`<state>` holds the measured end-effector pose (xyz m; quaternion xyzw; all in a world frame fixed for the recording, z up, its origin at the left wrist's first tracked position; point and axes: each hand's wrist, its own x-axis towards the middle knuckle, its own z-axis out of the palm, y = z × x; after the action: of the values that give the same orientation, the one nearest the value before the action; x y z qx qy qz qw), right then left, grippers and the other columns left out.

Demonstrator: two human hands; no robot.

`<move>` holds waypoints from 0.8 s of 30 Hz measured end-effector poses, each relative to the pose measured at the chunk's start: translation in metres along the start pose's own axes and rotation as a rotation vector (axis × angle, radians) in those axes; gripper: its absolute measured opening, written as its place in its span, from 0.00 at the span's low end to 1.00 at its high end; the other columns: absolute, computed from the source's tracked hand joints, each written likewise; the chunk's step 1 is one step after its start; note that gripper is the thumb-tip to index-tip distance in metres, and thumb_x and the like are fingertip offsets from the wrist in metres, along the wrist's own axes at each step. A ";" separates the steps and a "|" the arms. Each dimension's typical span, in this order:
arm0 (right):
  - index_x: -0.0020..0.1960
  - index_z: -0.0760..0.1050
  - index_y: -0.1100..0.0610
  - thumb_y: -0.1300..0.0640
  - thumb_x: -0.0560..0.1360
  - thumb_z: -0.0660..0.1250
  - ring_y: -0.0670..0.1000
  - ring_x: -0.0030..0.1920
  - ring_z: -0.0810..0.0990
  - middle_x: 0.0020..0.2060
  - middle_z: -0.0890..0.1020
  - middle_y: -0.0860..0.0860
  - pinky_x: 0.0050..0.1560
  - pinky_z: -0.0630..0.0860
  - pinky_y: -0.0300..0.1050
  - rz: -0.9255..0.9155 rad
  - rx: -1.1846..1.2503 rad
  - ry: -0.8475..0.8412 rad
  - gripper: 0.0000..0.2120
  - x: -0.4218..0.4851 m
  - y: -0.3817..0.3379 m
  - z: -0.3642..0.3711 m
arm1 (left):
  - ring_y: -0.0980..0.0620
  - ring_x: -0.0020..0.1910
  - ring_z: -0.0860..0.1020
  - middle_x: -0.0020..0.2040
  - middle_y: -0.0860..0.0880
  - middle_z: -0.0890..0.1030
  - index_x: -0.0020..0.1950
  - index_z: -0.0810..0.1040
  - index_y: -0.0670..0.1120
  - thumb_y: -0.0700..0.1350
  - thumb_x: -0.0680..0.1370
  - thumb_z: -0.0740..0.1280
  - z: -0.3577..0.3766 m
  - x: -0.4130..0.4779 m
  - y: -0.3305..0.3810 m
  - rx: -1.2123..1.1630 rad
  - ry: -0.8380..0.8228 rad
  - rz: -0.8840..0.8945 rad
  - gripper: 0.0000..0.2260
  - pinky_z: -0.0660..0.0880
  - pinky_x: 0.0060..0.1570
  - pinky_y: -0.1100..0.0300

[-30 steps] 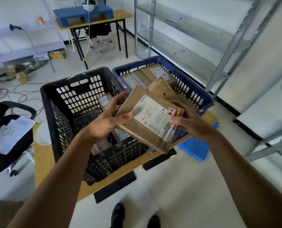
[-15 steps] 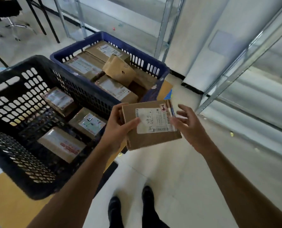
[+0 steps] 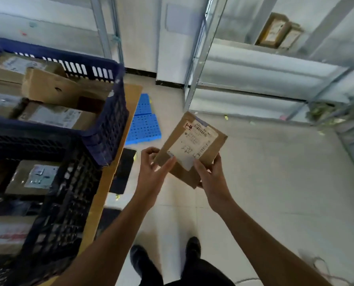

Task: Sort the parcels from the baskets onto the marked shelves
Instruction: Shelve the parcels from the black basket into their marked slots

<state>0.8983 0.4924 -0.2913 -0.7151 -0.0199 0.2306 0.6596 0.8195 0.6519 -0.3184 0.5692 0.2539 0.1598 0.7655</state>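
A flat brown parcel [image 3: 201, 129] with a white label is held over the floor in both hands. My left hand [image 3: 153, 168] grips its near left corner, and my right hand [image 3: 210, 176] holds the near right edge from below. To the left stand a blue basket [image 3: 112, 112] and a black basket [image 3: 69, 195], each holding several brown parcels. A metal shelf rack [image 3: 254, 65] stands ahead on the right, with two parcels [image 3: 277, 34] on an upper shelf.
The baskets rest on a yellow board [image 3: 118, 157] over a blue pallet [image 3: 144, 124]. A second metal rack [image 3: 104, 27] stands behind the blue basket. My feet [image 3: 165, 263] are on the pale tiled floor. Loose debris lies on the low shelf at the far right.
I have turned right, away from the baskets toward the rack. The parcel moved right with both hands and rotated, so its label now points away from me.
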 end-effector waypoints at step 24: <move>0.78 0.66 0.47 0.46 0.76 0.73 0.40 0.52 0.85 0.58 0.83 0.47 0.43 0.82 0.37 0.078 0.086 0.525 0.33 -0.104 0.119 -0.427 | 0.48 0.76 0.67 0.77 0.49 0.70 0.79 0.67 0.53 0.59 0.82 0.64 0.354 -0.063 -0.117 1.075 -0.651 0.157 0.26 0.65 0.75 0.50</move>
<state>0.9244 0.0439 -0.3631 -0.7220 0.1890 0.0632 0.6626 0.9645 0.3037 -0.3377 0.9105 0.0105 -0.1157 0.3969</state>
